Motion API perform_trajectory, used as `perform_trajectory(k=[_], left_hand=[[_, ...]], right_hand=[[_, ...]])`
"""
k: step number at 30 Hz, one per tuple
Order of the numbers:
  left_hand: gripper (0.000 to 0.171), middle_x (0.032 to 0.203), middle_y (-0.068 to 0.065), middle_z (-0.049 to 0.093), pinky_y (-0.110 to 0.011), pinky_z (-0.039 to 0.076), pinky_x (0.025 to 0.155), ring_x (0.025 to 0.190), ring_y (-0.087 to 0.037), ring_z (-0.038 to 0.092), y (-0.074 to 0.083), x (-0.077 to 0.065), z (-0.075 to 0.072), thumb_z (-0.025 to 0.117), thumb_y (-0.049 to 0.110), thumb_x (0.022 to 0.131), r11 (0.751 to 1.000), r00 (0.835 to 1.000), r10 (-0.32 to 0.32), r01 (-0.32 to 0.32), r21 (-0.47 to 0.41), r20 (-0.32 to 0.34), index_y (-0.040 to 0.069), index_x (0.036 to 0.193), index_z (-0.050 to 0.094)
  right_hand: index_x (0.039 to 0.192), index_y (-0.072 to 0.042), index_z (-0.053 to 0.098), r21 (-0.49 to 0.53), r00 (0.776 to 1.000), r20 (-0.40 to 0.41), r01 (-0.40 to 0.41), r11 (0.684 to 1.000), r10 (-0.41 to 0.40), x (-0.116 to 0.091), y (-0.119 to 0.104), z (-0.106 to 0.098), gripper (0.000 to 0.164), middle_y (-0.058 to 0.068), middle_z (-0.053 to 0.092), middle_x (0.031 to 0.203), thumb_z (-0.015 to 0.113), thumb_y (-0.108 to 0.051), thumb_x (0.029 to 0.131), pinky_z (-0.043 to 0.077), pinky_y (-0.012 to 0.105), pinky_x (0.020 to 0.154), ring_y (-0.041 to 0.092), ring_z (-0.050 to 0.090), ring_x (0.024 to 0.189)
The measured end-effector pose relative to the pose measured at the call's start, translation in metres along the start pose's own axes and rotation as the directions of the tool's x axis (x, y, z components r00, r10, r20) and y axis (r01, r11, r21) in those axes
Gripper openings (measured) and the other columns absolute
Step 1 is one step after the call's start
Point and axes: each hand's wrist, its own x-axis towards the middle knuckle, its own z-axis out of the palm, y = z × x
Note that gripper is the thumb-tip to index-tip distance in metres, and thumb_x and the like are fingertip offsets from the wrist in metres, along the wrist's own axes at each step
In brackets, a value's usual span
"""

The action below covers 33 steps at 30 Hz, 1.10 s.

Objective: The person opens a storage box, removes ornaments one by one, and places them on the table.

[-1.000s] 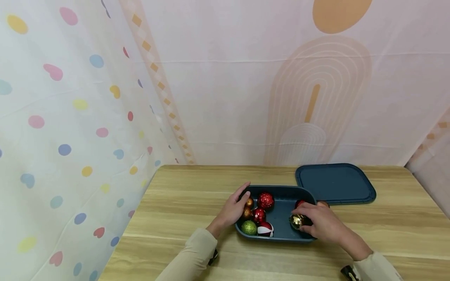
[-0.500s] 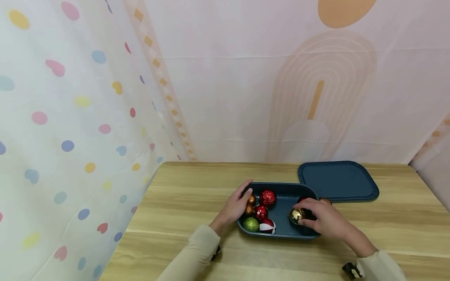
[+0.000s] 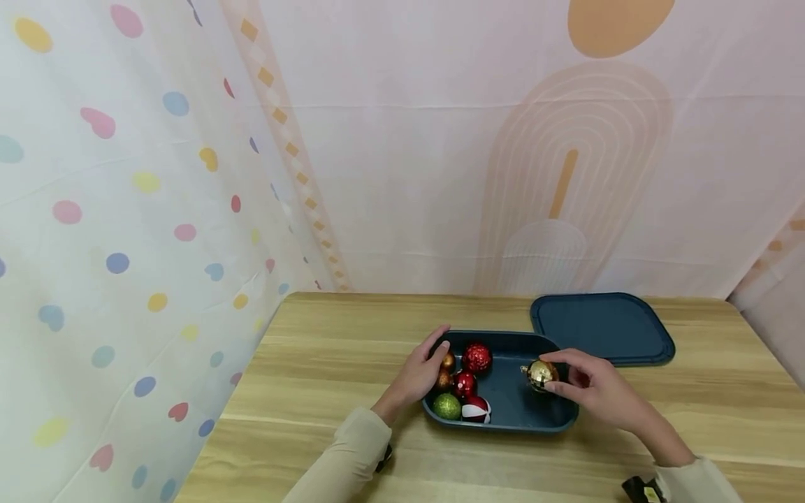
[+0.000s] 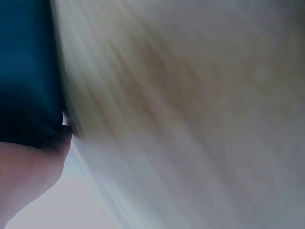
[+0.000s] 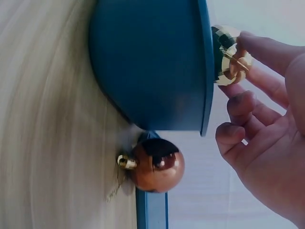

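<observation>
A dark blue rectangular box stands on the wooden table. At its left end my left hand grips the wall, thumb over the rim. My right hand pinches a gold mirrored bauble between thumb and fingertips, above the box's right end; the right wrist view puts it at rim height. Several baubles gather in the left half: a glittery red one, a shiny red one, a green one, a red-and-white one and copper-brown ones partly behind my left thumb.
A flat dark blue lid lies behind the box to the right. Outside the box's right end, a shiny copper bauble rests by the lid; my right hand hides it in the head view. Patterned curtains enclose the table's back and left.
My right hand has lifted the gold bauble up from inside the box's right end, and its grip now shows as a pinch. The left hand stays on the box's left end.
</observation>
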Motion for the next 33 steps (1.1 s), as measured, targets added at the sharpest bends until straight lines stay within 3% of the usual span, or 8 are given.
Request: perform_trajectory(k=[8,18,22,28,33], left_hand=[[0.052,0.16,0.006,0.031,-0.055,0.021,0.119,0.149,-0.024,0.025,-0.001,0.001,-0.001,0.04,0.048,0.105,1.0,1.0,0.018,-0.018,-0.014,-0.005,0.031,0.154,0.036],[0.051,0.16,0.006,0.031,-0.054,0.021,0.12,0.149,-0.024,0.025,-0.003,0.002,0.001,0.039,0.045,0.106,1.0,1.0,0.019,-0.019,-0.012,-0.004,0.03,0.154,0.036],[0.051,0.16,0.004,0.031,-0.057,0.022,0.119,0.149,-0.027,0.025,-0.003,0.002,0.001,0.038,0.046,0.106,1.0,1.0,0.023,-0.023,-0.004,-0.003,0.03,0.154,0.036],[0.051,0.16,0.006,0.031,-0.055,0.021,0.119,0.149,-0.025,0.026,-0.003,0.001,0.002,0.037,0.048,0.106,1.0,1.0,0.016,-0.016,0.009,-0.004,0.031,0.154,0.036],[0.052,0.16,0.007,0.032,-0.055,0.021,0.119,0.149,-0.024,0.025,-0.004,0.002,0.003,0.038,0.049,0.106,1.0,1.0,0.016,-0.016,0.008,-0.008,0.031,0.154,0.036]], right_hand=[[0.123,-0.007,0.066,0.047,0.996,-0.07,-0.057,0.997,0.061,-0.007,0.001,-0.014,0.037,-0.002,0.052,0.076,0.074,-0.004,0.087,0.038,0.024,0.045,0.008,0.043,0.056],[0.126,-0.003,0.063,0.047,0.973,-0.176,-0.144,0.988,0.15,-0.017,0.009,-0.032,0.035,-0.003,0.048,0.063,0.07,-0.004,0.091,0.036,0.027,0.041,0.011,0.04,0.051],[0.127,-0.001,0.062,0.078,0.961,-0.211,-0.166,0.983,0.179,-0.022,0.013,-0.038,0.035,-0.006,0.052,0.069,0.068,-0.004,0.093,0.034,0.029,0.041,0.012,0.04,0.05],[0.132,0.0,0.058,0.11,0.933,-0.267,-0.219,0.97,0.241,-0.029,0.021,-0.046,0.037,-0.016,0.059,0.093,0.064,-0.006,0.096,0.037,0.031,0.046,0.012,0.046,0.057],[0.134,-0.007,0.059,0.121,0.887,-0.295,-0.334,0.935,0.355,-0.036,0.03,-0.05,0.038,-0.014,0.06,0.09,0.064,-0.017,0.098,0.043,0.029,0.052,0.009,0.052,0.066]])
